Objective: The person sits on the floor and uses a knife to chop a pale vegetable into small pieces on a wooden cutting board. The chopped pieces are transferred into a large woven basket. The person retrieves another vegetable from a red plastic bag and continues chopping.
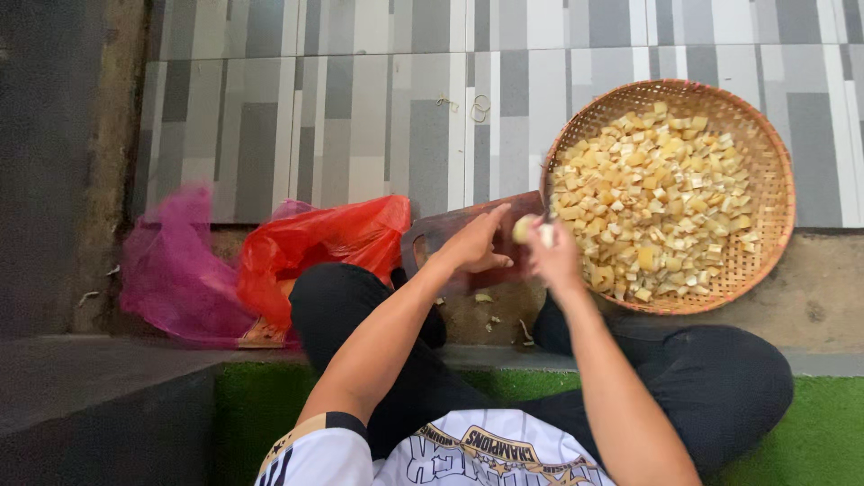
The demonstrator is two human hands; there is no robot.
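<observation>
Pale vegetable piece (523, 229) was pinched between fingertips of left hand (474, 247) and right hand (556, 256), held over wooden cutting board (450, 232), woven basket (774, 171) of yellow cubes was seen just beside.

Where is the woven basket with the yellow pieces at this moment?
In the head view, the woven basket lies on the tiled floor at the upper right, beside the right hand and the cutting board.
</observation>
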